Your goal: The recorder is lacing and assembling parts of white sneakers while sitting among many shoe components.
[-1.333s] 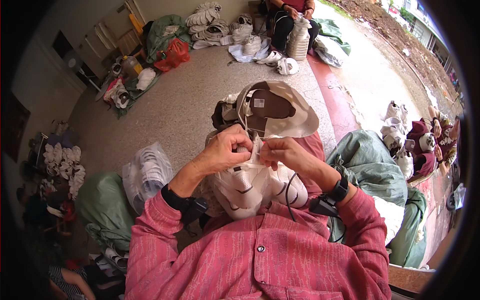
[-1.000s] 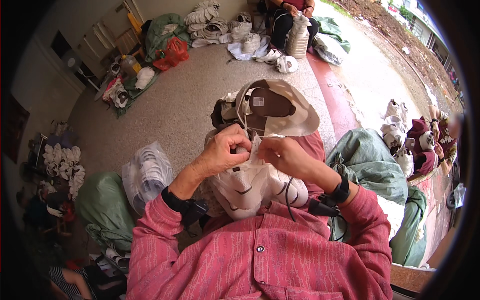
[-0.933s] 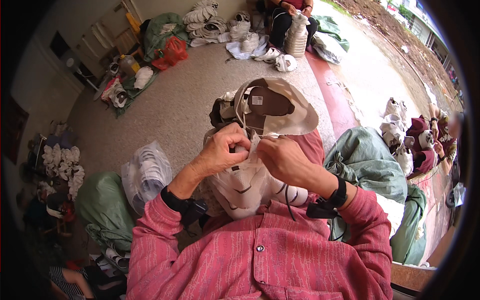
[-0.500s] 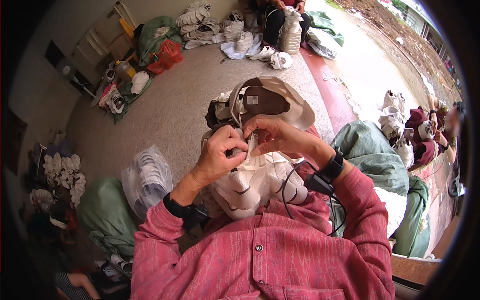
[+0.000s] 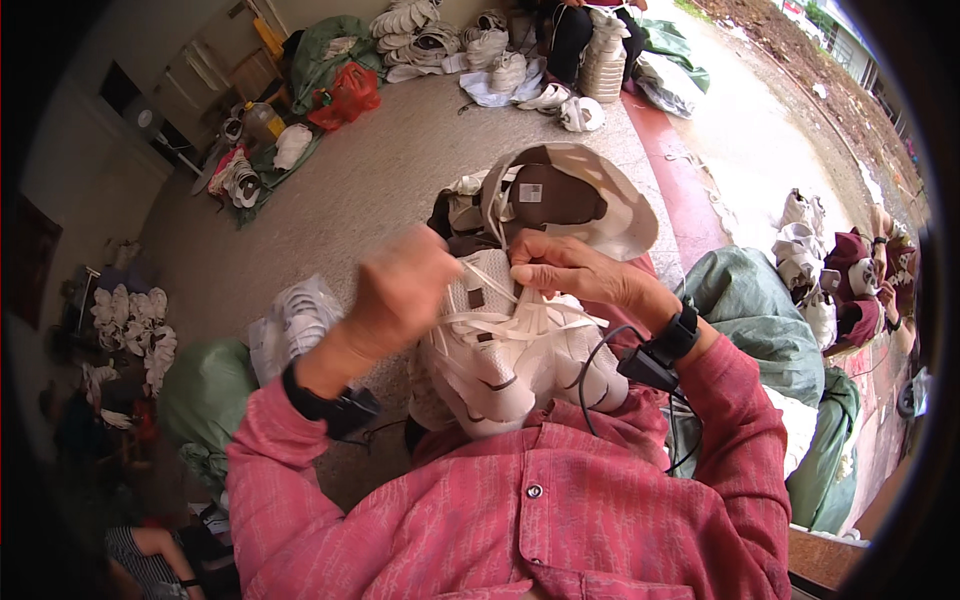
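Cream mesh shoe uppers (image 5: pixel 490 375) are bunched on my lap, with pale flat laces (image 5: pixel 500 325) across their fronts. My right hand (image 5: pixel 585 272) is closed, thumb and forefinger pinching the upper's eyelet edge. My left hand (image 5: pixel 395 300), blurred by motion, is a closed fist left of the upper. A pale lace runs from the eyelets toward its fingers; the exact grip is smeared. Just beyond my hands lies a shoe upper with a brown lining (image 5: pixel 560 195) and a small white label inside.
Green sacks (image 5: pixel 755 310) flank me on the right, with another green sack (image 5: pixel 205 405) and a clear bag of uppers (image 5: pixel 300 320) on the left. Ahead, stacked uppers (image 5: pixel 415 40) stand near a seated person (image 5: pixel 565 45). Another person's hands (image 5: pixel 885 290) work at the far right.
My left hand has drawn away from the eyelets, out to the left, drawing a lace. My right hand stays pinched at the upper. The whole view has shifted slightly.
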### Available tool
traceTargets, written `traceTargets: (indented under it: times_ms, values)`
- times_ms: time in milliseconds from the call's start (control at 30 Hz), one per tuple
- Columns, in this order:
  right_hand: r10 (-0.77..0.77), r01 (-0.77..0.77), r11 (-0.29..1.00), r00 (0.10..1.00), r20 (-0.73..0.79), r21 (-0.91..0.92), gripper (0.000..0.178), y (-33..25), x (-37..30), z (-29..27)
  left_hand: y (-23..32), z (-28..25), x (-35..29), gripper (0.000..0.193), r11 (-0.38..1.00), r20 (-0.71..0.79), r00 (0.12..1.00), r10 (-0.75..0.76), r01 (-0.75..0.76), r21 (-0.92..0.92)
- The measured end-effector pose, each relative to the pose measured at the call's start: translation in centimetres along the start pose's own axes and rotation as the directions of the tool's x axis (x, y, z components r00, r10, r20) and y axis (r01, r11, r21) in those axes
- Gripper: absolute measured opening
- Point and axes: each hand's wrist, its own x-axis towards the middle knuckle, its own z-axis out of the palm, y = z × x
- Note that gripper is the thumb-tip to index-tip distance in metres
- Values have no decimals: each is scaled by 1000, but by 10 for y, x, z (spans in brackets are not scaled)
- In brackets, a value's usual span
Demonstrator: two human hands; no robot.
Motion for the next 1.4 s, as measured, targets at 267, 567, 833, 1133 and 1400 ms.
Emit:
traceTargets:
  times_ms: [267,567,833,1133,1400]
  values:
    - [91,-92,995,996,-25,-30,50,3,6,3,-204,-152,-74,12,662,-570,713,-408,661,353]
    - [-267,194,952,904,-334,-236,11,1,-15,24,-46,-23,-76,33,631,166,718,-677,681,-371]
    - [-164,120,938,980,-113,-326,7,-18,-20,29,13,-16,-37,24,940,129,982,-141,174,-293]
    - [-391,277,849,902,-183,-449,11,-30,-10,17,19,-14,-23,20,954,237,963,-124,182,-240]
    - [-361,254,549,931,48,-796,12,-38,11,25,26,-15,-6,18,631,458,800,-388,592,-501]
